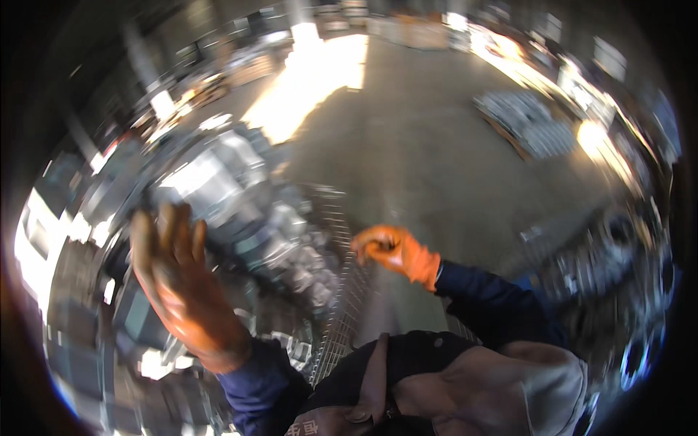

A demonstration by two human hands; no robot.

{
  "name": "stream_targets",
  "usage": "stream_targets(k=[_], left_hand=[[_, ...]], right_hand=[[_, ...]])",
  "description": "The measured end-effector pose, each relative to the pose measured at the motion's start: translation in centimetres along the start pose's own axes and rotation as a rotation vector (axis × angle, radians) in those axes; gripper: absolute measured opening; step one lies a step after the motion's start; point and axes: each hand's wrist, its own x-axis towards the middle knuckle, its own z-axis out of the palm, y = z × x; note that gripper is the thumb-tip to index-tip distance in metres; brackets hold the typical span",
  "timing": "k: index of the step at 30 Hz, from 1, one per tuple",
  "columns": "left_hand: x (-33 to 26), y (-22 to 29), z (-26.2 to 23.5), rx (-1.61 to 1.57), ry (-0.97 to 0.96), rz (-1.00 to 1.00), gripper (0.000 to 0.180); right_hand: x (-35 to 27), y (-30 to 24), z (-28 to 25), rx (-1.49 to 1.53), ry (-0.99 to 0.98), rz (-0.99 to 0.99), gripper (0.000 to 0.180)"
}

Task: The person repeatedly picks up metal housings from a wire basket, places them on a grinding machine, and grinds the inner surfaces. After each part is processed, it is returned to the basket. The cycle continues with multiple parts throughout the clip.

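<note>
My left hand (182, 291) wears an orange work glove, its palm side smudged dark. The fingers are stretched out and hold nothing, raised over a blurred heap of grey and clear parts (240, 182). My right hand (396, 251), also in an orange glove, is at the middle with its fingers curled in. Its fingertips come close to the upper edge of a wire mesh panel (340, 305); whether they touch it, or pinch something small, I cannot make out. The mesh runs along the right side of the heap.
Another load of grey metal-looking parts (592, 265) lies at the right. Farther off, a flat stack of silvery pieces (527, 123) sits on the grey floor (407, 145). Pillars (149, 69) stand at the far left, and bright sunlight patches cross the floor. Motion smears much of the surroundings.
</note>
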Motion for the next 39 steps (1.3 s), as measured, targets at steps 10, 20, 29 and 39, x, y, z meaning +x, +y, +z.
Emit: stream_targets(k=[10, 20, 29, 39], left_hand=[[-27.3, -16.3, 11.3, 0.042, -1.005, -0.894, 0.020], [-38.8, -8.5, 32.3, -0.349, -1.528, -0.722, 0.029], [-38.9, -11.1, 56.9, 0.068, -1.563, 0.057, 0.051], [-46.2, -18.3, 75.6, 0.620, -1.908, -0.005, 0.070]], right_hand=[[-43.8, 8.0, -3.0, -0.060, 0.843, 1.112, 0.030], [-57.7, 5.3, -3.7, -0.813, 0.437, 1.282, 0.048], [-59.0, 14.0, -7.0, 0.562, 1.680, 0.619, 0.050], [-58.9, -1.2, -24.9, -0.038, 1.753, 0.797, 0.030]])
